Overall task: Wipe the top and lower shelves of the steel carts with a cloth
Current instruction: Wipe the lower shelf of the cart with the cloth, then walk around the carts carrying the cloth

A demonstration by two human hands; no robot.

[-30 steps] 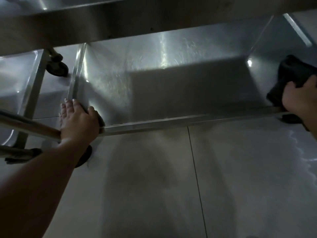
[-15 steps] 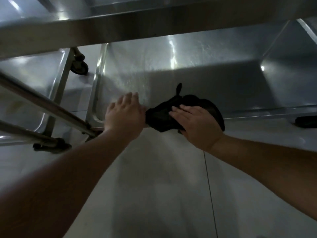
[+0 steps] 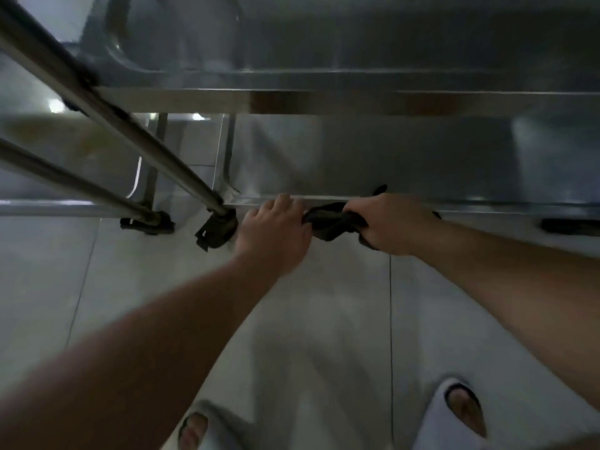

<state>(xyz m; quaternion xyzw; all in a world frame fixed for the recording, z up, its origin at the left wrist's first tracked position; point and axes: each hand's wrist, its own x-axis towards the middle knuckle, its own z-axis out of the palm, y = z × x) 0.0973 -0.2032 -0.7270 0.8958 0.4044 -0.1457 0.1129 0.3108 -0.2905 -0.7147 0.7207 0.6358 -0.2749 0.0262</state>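
Gripping a dark cloth [image 3: 334,224] bunched between both hands at the front lip of the lower shelf [image 3: 389,164]. Right hand [image 3: 394,224] has its fingers curled round the cloth's right end; left hand [image 3: 276,233] curls over the shelf edge and pinches the left end, as far as the blur allows. Cloth sits on the front rim near the left corner, close to the cart leg [image 3: 130,138] and its caster [image 3: 216,230]. Top shelf [image 3: 357,43] overhangs above.

Judgement: step in hand looks like regathering the cloth mid-wipe. To do it well: fold to a flat pad, not a rope, so more fabric meets steel; press evenly; run long overlapping strokes front to back; work into the left corner by the leg. Keep knuckles below the upper shelf's edge. Slippers [image 3: 454,414] on tile floor [image 3: 324,319]: stable stance needed when leaning in.
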